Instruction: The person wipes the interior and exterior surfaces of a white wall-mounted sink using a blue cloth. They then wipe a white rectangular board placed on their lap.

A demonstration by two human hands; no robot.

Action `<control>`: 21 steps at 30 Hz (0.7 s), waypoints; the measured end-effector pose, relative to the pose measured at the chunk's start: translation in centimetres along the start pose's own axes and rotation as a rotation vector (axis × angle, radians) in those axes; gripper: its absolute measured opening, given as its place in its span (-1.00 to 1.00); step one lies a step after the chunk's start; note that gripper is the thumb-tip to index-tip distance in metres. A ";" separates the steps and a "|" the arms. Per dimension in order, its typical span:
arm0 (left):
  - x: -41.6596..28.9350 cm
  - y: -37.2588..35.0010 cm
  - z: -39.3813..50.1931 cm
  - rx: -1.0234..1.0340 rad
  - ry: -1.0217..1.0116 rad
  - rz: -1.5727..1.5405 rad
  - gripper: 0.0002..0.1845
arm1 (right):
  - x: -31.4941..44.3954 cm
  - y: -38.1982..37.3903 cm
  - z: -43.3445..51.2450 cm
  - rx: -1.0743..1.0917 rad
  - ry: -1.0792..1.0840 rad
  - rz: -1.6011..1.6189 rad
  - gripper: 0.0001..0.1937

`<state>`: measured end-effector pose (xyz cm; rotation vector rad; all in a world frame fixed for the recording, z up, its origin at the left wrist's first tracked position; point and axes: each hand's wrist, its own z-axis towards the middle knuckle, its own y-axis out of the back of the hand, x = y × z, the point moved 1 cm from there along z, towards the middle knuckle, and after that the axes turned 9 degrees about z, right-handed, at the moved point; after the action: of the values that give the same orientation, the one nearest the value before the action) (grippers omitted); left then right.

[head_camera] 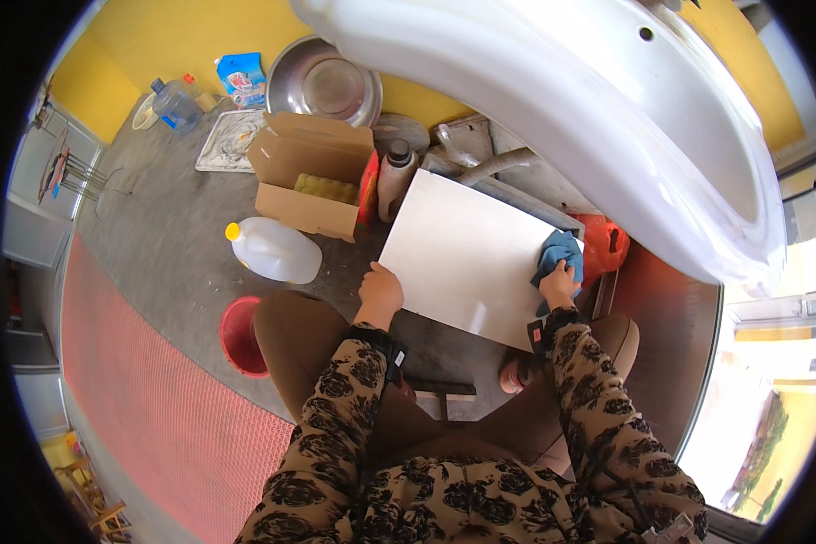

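A flat white panel (469, 251), probably a tile or board, is tilted in front of my knees. My left hand (381, 291) grips its left edge, fingers curled over the rim. At the panel's right edge, my right hand (560, 285) holds a crumpled blue cloth (556, 257) against the surface. Part of that cloth hangs past the edge, below my fingers. A bright reflection shows on the panel's lower part. The underside of the panel is hidden.
A white washbasin (557, 88) overhangs the upper right. Left of the panel are a plastic jug (277, 249) with a yellow cap, an open cardboard box (313, 173), a brown bottle (398, 178) and a red bucket (243, 336). A metal basin (324, 83) leans against the wall.
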<state>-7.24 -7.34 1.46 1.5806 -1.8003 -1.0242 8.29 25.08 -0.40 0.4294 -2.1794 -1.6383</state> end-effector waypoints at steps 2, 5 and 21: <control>-0.1 -0.2 -0.2 -0.047 -0.010 0.010 -0.54 | 2.2 0.0 -0.7 0.015 0.091 0.033 -0.41; -0.2 -0.8 -0.2 -0.090 -0.007 0.022 -0.57 | 7.7 -0.8 -2.6 -0.007 0.204 0.022 -0.42; 0.4 0.6 -0.2 -0.148 -0.070 0.014 -0.67 | 22.3 -3.7 -12.1 0.197 0.960 0.031 -0.42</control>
<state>-7.49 -7.76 2.06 1.4583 -1.7352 -1.1911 -5.61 3.65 1.59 0.9833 -1.5688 -0.8824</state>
